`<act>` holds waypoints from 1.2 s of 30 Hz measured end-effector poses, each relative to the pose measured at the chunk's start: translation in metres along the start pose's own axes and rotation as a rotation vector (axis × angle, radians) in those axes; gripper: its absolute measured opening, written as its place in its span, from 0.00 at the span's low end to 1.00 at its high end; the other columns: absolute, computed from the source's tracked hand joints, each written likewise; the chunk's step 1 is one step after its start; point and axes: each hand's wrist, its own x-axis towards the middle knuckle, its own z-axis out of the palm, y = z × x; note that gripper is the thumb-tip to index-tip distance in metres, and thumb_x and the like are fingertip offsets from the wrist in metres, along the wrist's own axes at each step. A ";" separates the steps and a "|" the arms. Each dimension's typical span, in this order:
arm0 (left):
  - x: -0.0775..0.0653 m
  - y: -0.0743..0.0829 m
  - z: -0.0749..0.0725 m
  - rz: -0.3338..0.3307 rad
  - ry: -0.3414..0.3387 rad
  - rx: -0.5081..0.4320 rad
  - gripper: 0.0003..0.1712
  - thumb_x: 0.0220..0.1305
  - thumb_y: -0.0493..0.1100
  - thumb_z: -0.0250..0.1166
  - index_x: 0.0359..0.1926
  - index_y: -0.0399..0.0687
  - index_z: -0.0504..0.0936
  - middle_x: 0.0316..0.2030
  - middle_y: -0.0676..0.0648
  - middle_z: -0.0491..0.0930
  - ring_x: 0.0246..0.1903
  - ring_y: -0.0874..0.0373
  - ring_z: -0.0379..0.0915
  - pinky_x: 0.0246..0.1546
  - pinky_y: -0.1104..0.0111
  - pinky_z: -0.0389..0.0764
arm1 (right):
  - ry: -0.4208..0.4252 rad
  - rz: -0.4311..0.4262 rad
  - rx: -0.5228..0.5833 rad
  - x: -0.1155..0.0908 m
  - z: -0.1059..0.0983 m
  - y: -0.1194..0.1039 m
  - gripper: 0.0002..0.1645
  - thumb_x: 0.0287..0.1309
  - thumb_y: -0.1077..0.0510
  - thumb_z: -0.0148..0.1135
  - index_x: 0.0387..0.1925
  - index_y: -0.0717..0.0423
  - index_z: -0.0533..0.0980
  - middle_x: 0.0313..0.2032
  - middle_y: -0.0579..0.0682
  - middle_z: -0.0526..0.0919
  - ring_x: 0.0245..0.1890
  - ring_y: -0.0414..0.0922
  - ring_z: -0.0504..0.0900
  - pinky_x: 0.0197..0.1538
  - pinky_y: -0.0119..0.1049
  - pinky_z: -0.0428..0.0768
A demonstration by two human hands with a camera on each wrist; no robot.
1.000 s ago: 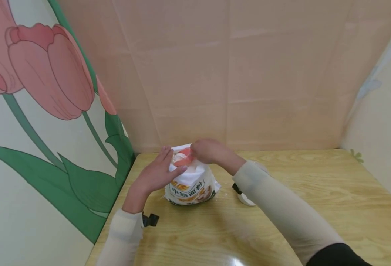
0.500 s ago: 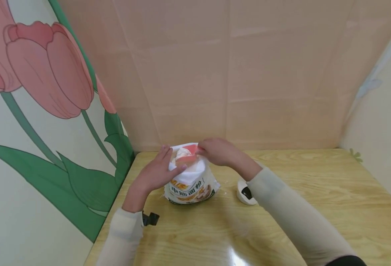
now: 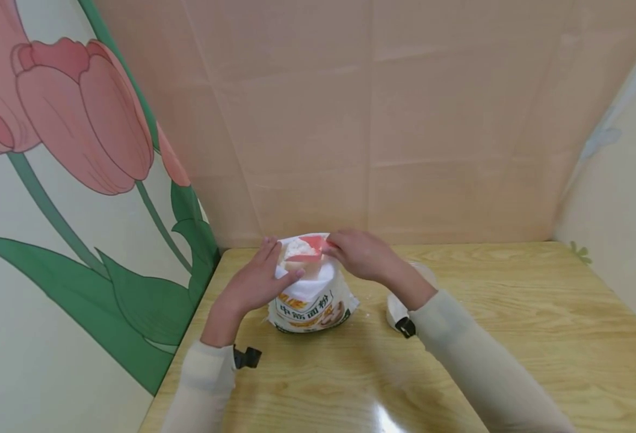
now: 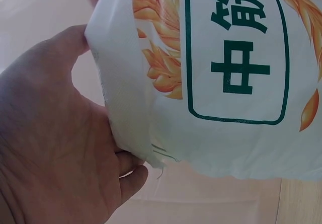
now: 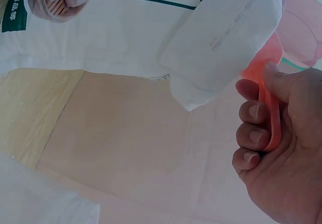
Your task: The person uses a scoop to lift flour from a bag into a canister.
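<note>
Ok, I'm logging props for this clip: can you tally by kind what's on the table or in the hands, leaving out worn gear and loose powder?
Printed flour bag: 1
Pink scoop, held in the right hand: 1
White container, partly hidden: 1
Total: 3

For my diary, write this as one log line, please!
left fingers: touching white printed flour bag; right fingers: gripping pink plastic scoop; scoop: holds white powder

The scoop (image 5: 273,118) looks plastic, the bag (image 3: 308,300) matt, the wood-grain table (image 3: 545,307) glossy.
</note>
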 end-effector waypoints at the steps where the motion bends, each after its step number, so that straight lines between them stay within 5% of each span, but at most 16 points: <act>1: 0.000 0.000 0.000 0.000 0.001 -0.001 0.61 0.65 0.82 0.42 0.81 0.43 0.43 0.81 0.45 0.36 0.80 0.52 0.27 0.74 0.46 0.54 | 0.008 -0.004 0.000 -0.001 0.001 0.000 0.18 0.77 0.49 0.52 0.50 0.56 0.81 0.44 0.52 0.85 0.48 0.52 0.83 0.55 0.50 0.80; 11: 0.000 -0.001 0.000 -0.003 -0.004 -0.003 0.62 0.65 0.83 0.41 0.81 0.43 0.43 0.81 0.44 0.36 0.80 0.53 0.27 0.75 0.47 0.53 | 0.041 0.010 0.006 -0.012 0.003 0.002 0.14 0.75 0.48 0.54 0.38 0.53 0.78 0.34 0.48 0.79 0.39 0.50 0.78 0.47 0.49 0.78; 25: 0.004 -0.003 0.001 -0.007 -0.019 0.000 0.63 0.64 0.83 0.41 0.81 0.43 0.42 0.81 0.45 0.35 0.80 0.51 0.27 0.75 0.47 0.52 | 0.055 0.080 0.051 -0.031 -0.010 0.013 0.15 0.75 0.46 0.55 0.39 0.52 0.78 0.33 0.47 0.79 0.37 0.48 0.78 0.46 0.47 0.77; 36: 0.003 -0.005 0.001 0.004 -0.012 -0.002 0.63 0.63 0.84 0.40 0.81 0.42 0.42 0.81 0.44 0.36 0.80 0.50 0.28 0.76 0.49 0.51 | 0.063 0.111 0.049 -0.052 -0.021 0.026 0.17 0.74 0.47 0.56 0.30 0.51 0.73 0.24 0.44 0.68 0.28 0.44 0.69 0.35 0.40 0.68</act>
